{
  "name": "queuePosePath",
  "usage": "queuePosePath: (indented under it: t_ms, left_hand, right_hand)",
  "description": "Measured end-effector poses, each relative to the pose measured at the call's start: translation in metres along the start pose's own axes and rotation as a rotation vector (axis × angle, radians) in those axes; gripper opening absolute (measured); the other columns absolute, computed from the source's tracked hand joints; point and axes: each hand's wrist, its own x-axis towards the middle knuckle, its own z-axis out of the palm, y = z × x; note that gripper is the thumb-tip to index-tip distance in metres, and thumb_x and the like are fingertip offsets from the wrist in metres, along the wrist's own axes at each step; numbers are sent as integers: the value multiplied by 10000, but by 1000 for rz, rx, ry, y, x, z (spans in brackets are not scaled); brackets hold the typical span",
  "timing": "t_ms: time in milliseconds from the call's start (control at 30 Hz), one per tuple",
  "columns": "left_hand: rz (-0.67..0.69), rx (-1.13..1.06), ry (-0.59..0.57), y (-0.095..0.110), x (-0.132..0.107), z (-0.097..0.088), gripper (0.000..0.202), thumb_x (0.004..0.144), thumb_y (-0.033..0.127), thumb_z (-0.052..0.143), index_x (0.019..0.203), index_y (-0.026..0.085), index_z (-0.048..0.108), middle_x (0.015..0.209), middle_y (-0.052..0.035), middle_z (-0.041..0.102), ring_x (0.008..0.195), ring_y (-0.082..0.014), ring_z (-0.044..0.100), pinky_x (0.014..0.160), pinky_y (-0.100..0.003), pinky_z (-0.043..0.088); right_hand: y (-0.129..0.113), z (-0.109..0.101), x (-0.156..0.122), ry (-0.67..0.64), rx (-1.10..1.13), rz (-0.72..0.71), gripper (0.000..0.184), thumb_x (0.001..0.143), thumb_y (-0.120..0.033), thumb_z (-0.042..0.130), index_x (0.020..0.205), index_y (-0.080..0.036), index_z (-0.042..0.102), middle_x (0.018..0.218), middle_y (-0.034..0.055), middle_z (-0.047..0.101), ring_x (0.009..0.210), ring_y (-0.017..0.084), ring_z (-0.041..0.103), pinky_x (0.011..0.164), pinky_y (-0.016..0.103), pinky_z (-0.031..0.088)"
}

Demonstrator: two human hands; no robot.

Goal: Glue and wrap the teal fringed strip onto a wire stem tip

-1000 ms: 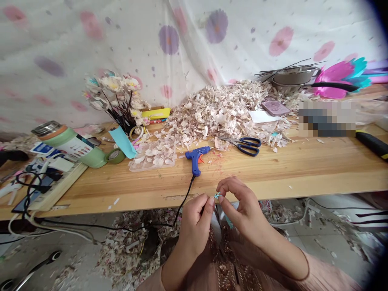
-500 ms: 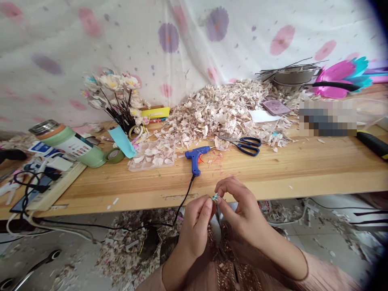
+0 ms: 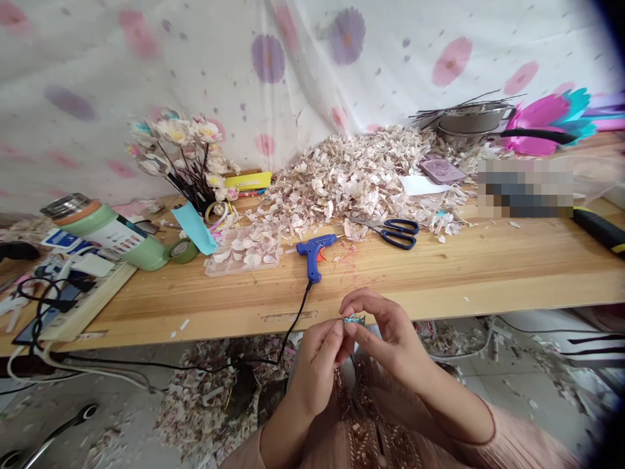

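Note:
Just in front of the table edge, my two hands meet around a small light-blue fringed piece (image 3: 352,319), perhaps paper, too small to make out fully. My left hand (image 3: 317,365) pinches it between thumb and fingers. From the other side, my right hand (image 3: 388,335) has its thumb and curled index finger on the same piece. A blue glue gun (image 3: 313,256) lies on the table beyond the hands, its cord hanging over the edge. Dark-handled scissors (image 3: 395,232) rest to the right of it.
A large heap of pale petal-like flakes (image 3: 342,176) covers the table's back. A clear tray (image 3: 244,254) holds more flakes. At left stand a green flask (image 3: 122,238), a bunch of white flowers (image 3: 178,140) and a power strip (image 3: 73,309). Metal bowls (image 3: 473,120) sit back right.
My right fingers have shifted slightly left and closed in over the light-blue piece, whose fringes now lie flatter and more bunched. My left hand has barely moved. The view has shifted slightly.

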Motion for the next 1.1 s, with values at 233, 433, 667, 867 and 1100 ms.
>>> queuePosePath:
  t_ms: [233,433,667,867,1100]
  left_hand:
    - [-77,-168,-64,-1,-1,0,416,935,461,464,647,161,490,571,33,375,506,-85,279,457,-254,165]
    - [-36,-204,-14,2,2,4,375,926,482,482,771,151,570,615,25,446,523,-81,338,467,-231,232]
    - [-52,-21,108,6,2,5,248,869,375,625,766,178,516,611,47,506,485,-68,441,459,-201,326]
    - [-63,-19,110,4,1,3,253,882,388,600,768,168,549,613,22,586,480,-81,506,446,-194,368]
    - [-81,-5,94,5,1,3,278,899,400,573,753,163,563,625,9,613,482,-86,524,446,-193,378]
  right_hand:
    - [1,3,-1,35,15,-3,72,823,-236,607,768,-200,636,811,45,624,801,196,576,753,350,438]
    - [3,-2,1,89,-50,-21,105,846,-256,586,767,-198,624,810,46,629,803,198,570,769,352,425]
    - [9,-6,5,120,-16,-15,120,856,-292,617,776,-203,620,821,44,620,820,198,561,776,346,420]
    - [11,-7,6,106,28,-19,120,847,-311,655,787,-212,626,813,42,619,813,200,563,782,359,428]
    - [11,-12,6,92,10,-36,163,856,-367,659,802,-213,668,823,47,651,818,199,597,773,348,452]
